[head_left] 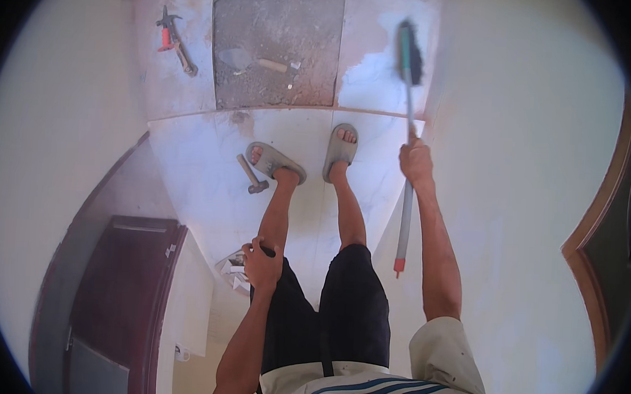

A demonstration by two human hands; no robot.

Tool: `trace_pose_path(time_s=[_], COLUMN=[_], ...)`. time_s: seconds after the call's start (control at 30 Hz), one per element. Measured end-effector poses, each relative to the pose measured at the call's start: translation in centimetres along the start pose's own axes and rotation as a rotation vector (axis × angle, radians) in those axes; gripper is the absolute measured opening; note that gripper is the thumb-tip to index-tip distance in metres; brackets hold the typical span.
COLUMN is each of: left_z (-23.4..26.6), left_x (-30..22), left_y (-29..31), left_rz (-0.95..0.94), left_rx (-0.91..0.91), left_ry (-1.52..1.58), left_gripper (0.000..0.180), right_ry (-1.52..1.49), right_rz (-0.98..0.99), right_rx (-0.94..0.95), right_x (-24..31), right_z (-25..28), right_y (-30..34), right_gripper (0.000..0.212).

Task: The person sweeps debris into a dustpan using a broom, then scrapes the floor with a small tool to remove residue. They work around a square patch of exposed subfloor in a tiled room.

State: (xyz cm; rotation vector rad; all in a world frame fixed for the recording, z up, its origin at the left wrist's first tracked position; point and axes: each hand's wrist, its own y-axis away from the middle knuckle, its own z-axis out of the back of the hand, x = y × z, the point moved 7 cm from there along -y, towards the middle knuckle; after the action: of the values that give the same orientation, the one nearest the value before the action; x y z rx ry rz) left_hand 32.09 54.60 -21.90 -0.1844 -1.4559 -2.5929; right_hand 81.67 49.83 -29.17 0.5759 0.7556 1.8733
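A person stands on pale floor tiles (210, 170), seen from above, feet in grey sandals (339, 152). The right hand (416, 163) is the working grip: its fingers are wrapped shut around the grey shaft of a long-handled broom (408, 102). From that grip the broom's long axis runs almost straight ahead and away from the body, ending in a dark brush head with a teal back, which rests on a wet whitish patch of floor just right of a bare, untiled grey square (277, 52). The other end of the shaft, with a red tip, trails back behind the grip beside the right forearm. The left hand (262, 262) is far from the broom, curled with its fingers resting on the left thigh at the hem of black shorts (352, 306); it appears to hold nothing. A trowel (255, 62) lies on the bare square, ahead and left of the grip; a hammer (251, 176) lies by the left foot, and a red-handled tool (175, 41) lies further ahead to the left
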Motion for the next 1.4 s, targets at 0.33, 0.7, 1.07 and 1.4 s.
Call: trace_pose_path(time_s=[0.33,0.7,1.07,1.4], left_z=[-1.1,-1.7,-2.1,-2.2], left_x=[-0.2,-0.4,-0.5,-0.3], left_y=[-0.2,0.8,0.9,1.0], left_rz=[-0.022,0.03,0.027,0.005], left_rx=[-0.015,-0.002,0.019,-0.029], left_ry=[0.055,0.122,0.087,0.122], left_gripper=[0.055,0.056,0.057,0.059], right_ry=[0.055,0.002,-0.094,-1.594], right_rz=[0.015,0.339,0.331,0.003], right_rx=[-0.203,-0.173,-0.072,-0.033], right_x=[0.9,4.9,8.9,12.7], right_z=[13.7,12.6,8.9,3.0], right_y=[-9.5,-7.9,-13.6,-18.0], right_gripper=[0.063,0.062,0.061,0.011])
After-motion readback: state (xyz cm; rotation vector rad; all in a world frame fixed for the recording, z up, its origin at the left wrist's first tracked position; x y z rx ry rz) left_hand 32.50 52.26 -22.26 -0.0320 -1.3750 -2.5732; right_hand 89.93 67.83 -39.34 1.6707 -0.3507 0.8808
